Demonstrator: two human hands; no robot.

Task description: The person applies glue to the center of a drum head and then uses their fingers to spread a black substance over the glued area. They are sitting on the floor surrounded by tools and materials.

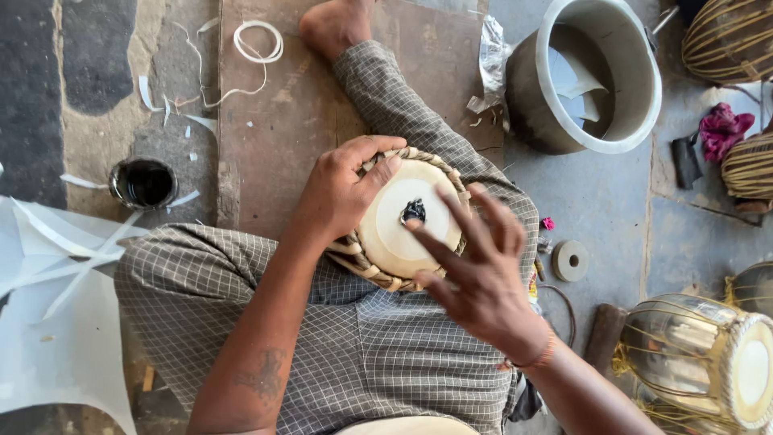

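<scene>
Small drum [407, 221] on lap: left hand [342, 189] clasps its rim; right hand [475, 262] spread open, fingertip at black paste [414, 211].

One small round drum with pale skin head and braided rim [403, 234], two hands, one grey metal bucket [636, 89], one small black-filled tin [143, 183], one grey disc [570, 260], one brass-bodied drum [692, 354].

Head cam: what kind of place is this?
Likely a drum-maker's floor workshop. The left hand steadies a small drum with black paste on its skin; finished drums, a metal bucket and skin scraps lie around.
</scene>
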